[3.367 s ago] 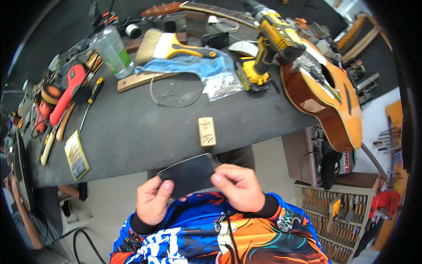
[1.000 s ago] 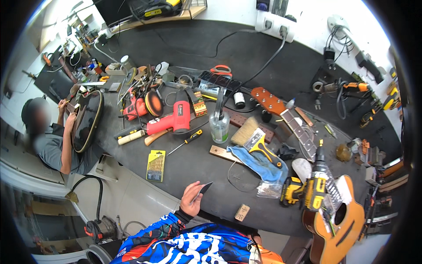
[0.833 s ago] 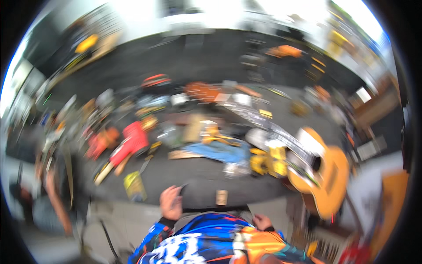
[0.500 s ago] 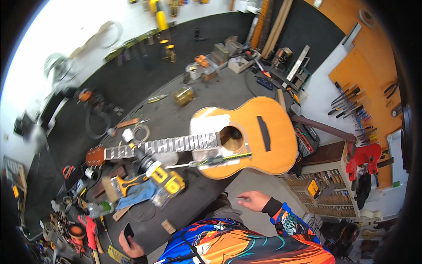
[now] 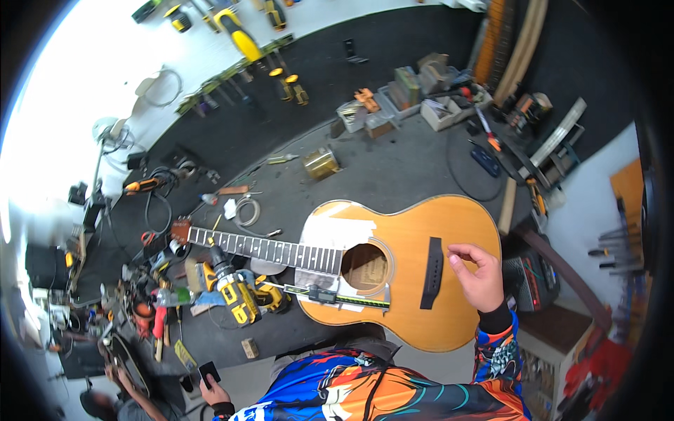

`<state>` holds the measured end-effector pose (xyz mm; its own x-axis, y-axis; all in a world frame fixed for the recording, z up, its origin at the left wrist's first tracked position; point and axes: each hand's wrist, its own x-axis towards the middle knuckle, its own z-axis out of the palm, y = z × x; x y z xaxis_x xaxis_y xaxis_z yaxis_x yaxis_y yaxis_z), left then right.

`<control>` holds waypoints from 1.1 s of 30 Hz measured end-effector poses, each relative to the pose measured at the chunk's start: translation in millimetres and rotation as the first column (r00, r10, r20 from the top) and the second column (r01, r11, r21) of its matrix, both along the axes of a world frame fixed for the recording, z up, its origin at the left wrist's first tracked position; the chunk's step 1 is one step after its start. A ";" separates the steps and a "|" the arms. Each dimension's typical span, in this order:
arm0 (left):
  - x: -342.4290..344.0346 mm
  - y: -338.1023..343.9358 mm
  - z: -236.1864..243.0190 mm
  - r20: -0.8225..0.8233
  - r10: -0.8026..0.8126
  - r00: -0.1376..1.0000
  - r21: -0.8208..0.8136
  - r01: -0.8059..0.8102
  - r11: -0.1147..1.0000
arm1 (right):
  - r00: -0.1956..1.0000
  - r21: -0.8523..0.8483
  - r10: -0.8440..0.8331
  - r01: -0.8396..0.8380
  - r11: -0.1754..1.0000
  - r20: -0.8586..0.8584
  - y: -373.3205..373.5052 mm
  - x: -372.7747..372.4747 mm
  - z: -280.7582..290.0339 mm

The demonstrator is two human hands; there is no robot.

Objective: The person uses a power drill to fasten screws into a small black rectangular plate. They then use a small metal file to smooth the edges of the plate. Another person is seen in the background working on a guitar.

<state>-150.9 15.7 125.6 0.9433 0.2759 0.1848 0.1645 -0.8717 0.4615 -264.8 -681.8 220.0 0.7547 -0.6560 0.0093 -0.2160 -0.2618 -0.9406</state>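
Note:
An acoustic guitar (image 5: 404, 224) with an orange-yellow top lies face up on the dark workbench, its neck pointing left. White sheets cover part of the top beside the round soundhole. Across the lower part of the top lies a digital caliper (image 5: 323, 296). Above the guitar's dark bridge (image 5: 432, 274) is my right hand (image 5: 481, 277), thumb and fingers apart with nothing in them; whether it touches the wood I cannot tell. At the lower left my left hand (image 5: 213, 391) grips a flat black rectangular thing (image 5: 208, 372), low beside the bench's near edge.
A yellow and black cordless drill (image 5: 239, 298) lies below the neck, near a small wooden block (image 5: 250, 348). Behind the guitar sit a brass-coloured cylinder (image 5: 321, 163) and boxes of parts (image 5: 439, 112). Another person (image 5: 140, 400) is at the lower left.
My right hand has moved up from beside the bench to over the guitar's bridge. The view has shifted, bringing the other person into sight. My left hand keeps hold of the flat black thing.

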 end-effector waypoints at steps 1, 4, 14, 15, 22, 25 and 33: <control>-12.5 -6.4 1.0 0.010 0.044 0.999 -0.001 -0.044 0.999 | 1.000 -0.019 -0.009 0.009 1.000 -0.010 -5.9 5.5 -2.4; -43.1 -21.4 4.3 -0.004 0.153 0.988 0.003 -0.153 0.988 | 0.992 0.021 0.122 -0.123 0.992 0.004 -10.9 30.9 -8.8; -99.3 -6.4 -29.3 -0.147 0.326 0.934 0.001 -0.330 0.944 | 0.983 -0.240 0.130 -0.159 0.958 -0.132 -33.6 60.1 -15.7; -99.6 3.1 -34.8 -0.125 0.326 0.937 -0.034 -0.333 0.942 | 0.981 -0.230 0.132 -0.162 0.960 -0.143 -35.0 62.0 -18.5; -91.6 14.0 -37.7 -0.139 0.338 0.931 0.004 -0.341 0.940 | 0.938 -0.259 0.262 -0.318 0.912 -0.228 -59.1 138.4 -21.6; -83.0 -1.0 -31.4 -0.119 0.318 0.941 -0.018 -0.322 0.947 | 0.891 -0.436 0.371 -0.452 0.779 -0.261 -71.7 209.8 -51.9; -103.9 3.1 -34.6 -0.112 0.336 0.935 -0.129 -0.349 0.928 | 0.763 -0.624 0.444 -0.642 0.445 -0.469 -30.2 373.1 -114.2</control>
